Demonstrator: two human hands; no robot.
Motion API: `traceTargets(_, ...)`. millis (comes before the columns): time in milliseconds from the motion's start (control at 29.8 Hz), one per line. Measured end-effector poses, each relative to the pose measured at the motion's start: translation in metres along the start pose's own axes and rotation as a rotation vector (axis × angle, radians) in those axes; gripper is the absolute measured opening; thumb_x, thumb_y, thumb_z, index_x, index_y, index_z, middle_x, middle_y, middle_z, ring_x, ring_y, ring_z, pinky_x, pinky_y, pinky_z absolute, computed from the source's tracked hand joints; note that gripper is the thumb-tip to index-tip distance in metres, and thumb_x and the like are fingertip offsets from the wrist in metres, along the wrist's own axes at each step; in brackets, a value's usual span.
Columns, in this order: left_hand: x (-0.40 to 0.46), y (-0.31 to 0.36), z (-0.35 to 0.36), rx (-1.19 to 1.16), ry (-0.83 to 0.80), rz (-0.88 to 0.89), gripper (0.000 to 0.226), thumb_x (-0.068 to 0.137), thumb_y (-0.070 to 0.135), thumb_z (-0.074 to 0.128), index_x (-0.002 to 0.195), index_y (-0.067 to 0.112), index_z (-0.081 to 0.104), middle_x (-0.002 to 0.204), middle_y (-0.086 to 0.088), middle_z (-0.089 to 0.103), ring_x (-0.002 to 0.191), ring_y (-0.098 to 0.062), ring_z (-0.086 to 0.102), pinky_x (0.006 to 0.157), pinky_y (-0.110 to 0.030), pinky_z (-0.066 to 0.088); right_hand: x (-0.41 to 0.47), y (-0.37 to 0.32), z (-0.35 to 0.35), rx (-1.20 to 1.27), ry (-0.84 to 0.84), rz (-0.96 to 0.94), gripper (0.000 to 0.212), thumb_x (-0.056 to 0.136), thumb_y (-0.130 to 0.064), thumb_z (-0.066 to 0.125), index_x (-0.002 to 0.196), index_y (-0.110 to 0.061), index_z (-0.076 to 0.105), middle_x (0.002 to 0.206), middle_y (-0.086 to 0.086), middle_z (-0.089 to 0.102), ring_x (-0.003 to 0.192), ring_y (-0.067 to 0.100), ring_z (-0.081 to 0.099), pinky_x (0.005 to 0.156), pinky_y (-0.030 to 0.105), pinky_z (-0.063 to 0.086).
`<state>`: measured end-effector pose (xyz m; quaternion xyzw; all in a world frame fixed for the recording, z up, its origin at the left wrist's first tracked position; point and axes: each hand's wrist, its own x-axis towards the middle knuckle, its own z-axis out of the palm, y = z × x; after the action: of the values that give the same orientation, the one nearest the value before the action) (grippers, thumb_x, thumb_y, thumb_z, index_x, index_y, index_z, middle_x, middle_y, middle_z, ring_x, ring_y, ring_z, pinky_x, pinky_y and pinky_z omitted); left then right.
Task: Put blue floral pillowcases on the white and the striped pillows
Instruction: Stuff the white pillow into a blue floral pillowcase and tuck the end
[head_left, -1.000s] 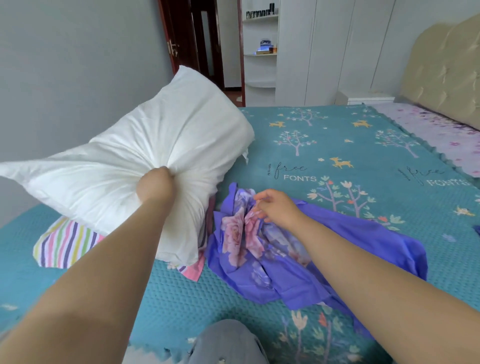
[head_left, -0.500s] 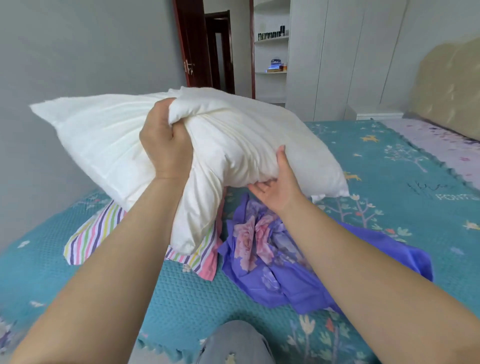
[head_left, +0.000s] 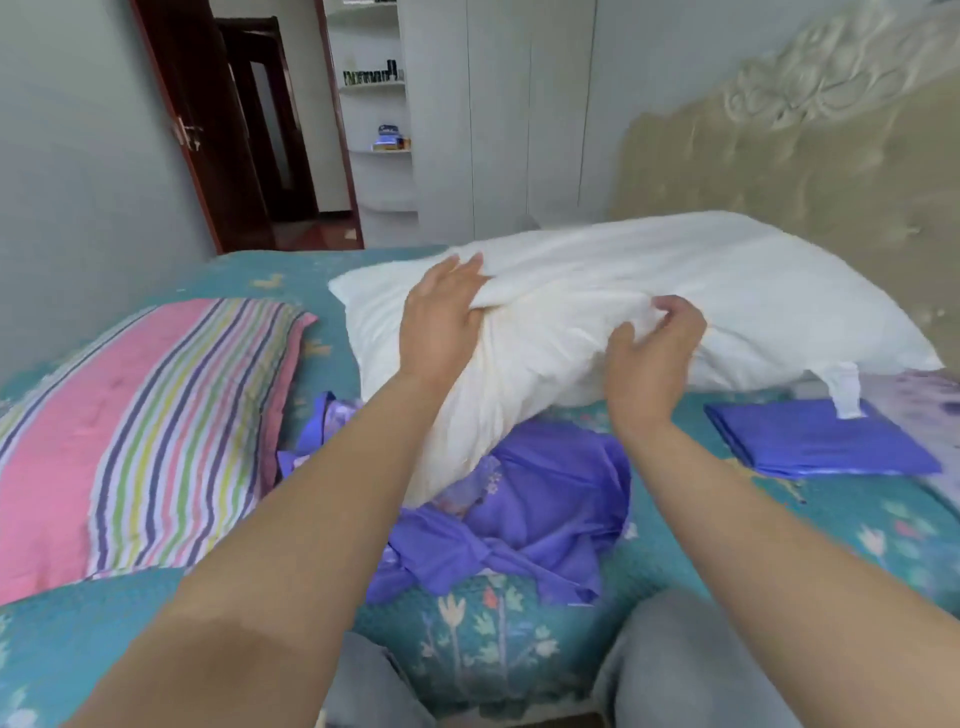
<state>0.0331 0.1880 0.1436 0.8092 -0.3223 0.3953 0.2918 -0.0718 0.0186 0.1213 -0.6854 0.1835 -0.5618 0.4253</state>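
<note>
Both of your hands are on the white pillow (head_left: 649, 291), which lies across the bed (head_left: 493, 623) toward the headboard (head_left: 779, 171). Your left hand (head_left: 441, 322) rests flat with fingers straight; your right hand (head_left: 652, 358) pinches a fold of its cover. The crumpled blue floral pillowcase (head_left: 530, 514) sits under its near edge, a folded one (head_left: 815, 441) to the right, the striped pillow (head_left: 140, 436) at left.

Single head-worn wide-angle view — looks forward and down from the bed's edge, across the teal bedspread (head_left: 130, 639) toward wardrobe (head_left: 498, 114) and doorway (head_left: 270, 135). Close range: both forearms and knees fill the lower frame — headboard (head_left: 810, 171) at right, edges blurred
</note>
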Motion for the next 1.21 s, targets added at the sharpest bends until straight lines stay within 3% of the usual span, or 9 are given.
traceTargets(101,-0.037,0.001,0.048,0.228,-0.612,-0.058,0.038,0.093,0.044,0.05,0.13,0.036,0.052,0.154,0.008,0.028,0.144,-0.018,0.017,0.114,-0.04,0.013,-0.008,0.033,-0.014,-0.315,-0.335,-0.466,0.02,0.081,-0.016,0.051,0.097,-0.014,0.061,0.098,0.005,0.058,0.094,0.029,0.054,0.081,0.033,0.04)
traceTargets(235,-0.101,-0.014,0.078,0.131,-1.097,-0.209,0.061,0.092,0.054,0.045,0.146,0.036,0.025,0.159,0.001,0.006,0.146,-0.024,0.01,0.118,-0.042,0.01,-0.021,0.06,-0.003,-0.679,-0.92,-0.484,0.059,0.088,-0.048,0.048,0.142,-0.028,0.035,0.155,0.002,0.021,0.143,0.024,0.018,0.114,0.048,0.014)
traceTargets(302,-0.118,-0.023,0.08,0.073,-1.109,-0.259,0.068,0.089,0.059,0.047,0.147,0.039,0.019,0.159,0.003,0.001,0.147,-0.024,0.003,0.119,-0.042,0.008,-0.021,0.077,0.002,-0.792,-1.177,-0.303,0.083,0.084,-0.066,0.045,0.15,-0.033,0.006,0.159,-0.005,-0.009,0.146,0.023,-0.002,0.115,0.053,0.003)
traceTargets(402,-0.12,-0.03,0.069,0.031,-1.148,-0.285,0.083,0.081,0.062,0.058,0.148,0.041,0.014,0.159,0.007,-0.006,0.147,-0.022,-0.004,0.119,-0.044,0.006,-0.021,0.091,0.01,-1.001,-1.441,-0.218,0.11,0.069,-0.08,0.051,0.15,-0.031,-0.007,0.158,-0.002,-0.012,0.146,0.028,0.0,0.113,0.057,0.01)
traceTargets(536,-0.121,-0.024,0.054,0.192,-1.262,-0.192,0.125,0.061,0.065,0.073,0.145,0.042,-0.017,0.153,0.01,-0.028,0.144,-0.021,-0.018,0.115,-0.056,0.007,-0.028,0.092,0.024,-1.095,-1.434,-0.4,0.125,0.06,-0.083,0.056,0.15,-0.027,-0.011,0.157,0.006,-0.016,0.143,0.039,-0.004,0.114,0.056,0.007)
traceTargets(637,-0.133,-0.02,0.061,0.239,-1.166,-0.133,0.13,0.06,0.063,0.074,0.141,0.044,-0.025,0.149,0.014,-0.036,0.142,-0.019,-0.025,0.114,-0.057,0.001,-0.032,0.096,0.03,-1.016,-1.389,-0.527,0.119,0.064,-0.086,0.047,0.151,-0.026,-0.008,0.157,0.005,-0.018,0.144,0.034,-0.014,0.115,0.053,-0.005)
traceTargets(838,-0.135,-0.021,0.07,0.296,-0.977,-0.111,0.09,0.084,0.051,0.052,0.146,0.042,-0.012,0.156,0.012,-0.02,0.146,-0.019,-0.009,0.116,-0.051,0.004,0.001,0.091,0.059,-0.892,-1.353,-0.388,0.065,0.092,-0.064,0.011,0.149,-0.033,0.019,0.155,-0.011,0.022,0.145,0.013,0.013,0.111,0.058,-0.015)
traceTargets(1005,-0.143,-0.022,0.068,0.327,-0.639,0.174,0.081,0.078,0.058,0.044,0.148,0.025,0.02,0.154,-0.006,0.028,0.139,-0.03,0.031,0.11,-0.053,0.029,0.007,0.109,0.073,-0.95,-1.515,-0.175,0.056,0.096,-0.057,0.013,0.149,-0.039,0.012,0.157,-0.01,0.014,0.144,0.019,0.018,0.116,0.043,0.008)
traceTargets(1206,-0.149,-0.004,0.079,0.438,-0.87,0.241,0.122,0.062,0.077,0.056,0.151,0.018,-0.004,0.158,-0.005,-0.012,0.144,-0.033,-0.015,0.113,-0.056,-0.009,0.004,0.124,0.092,-1.036,-1.555,-0.133,0.062,0.094,-0.063,0.018,0.149,-0.04,0.005,0.157,0.009,0.014,0.142,0.031,0.019,0.113,0.04,0.015)
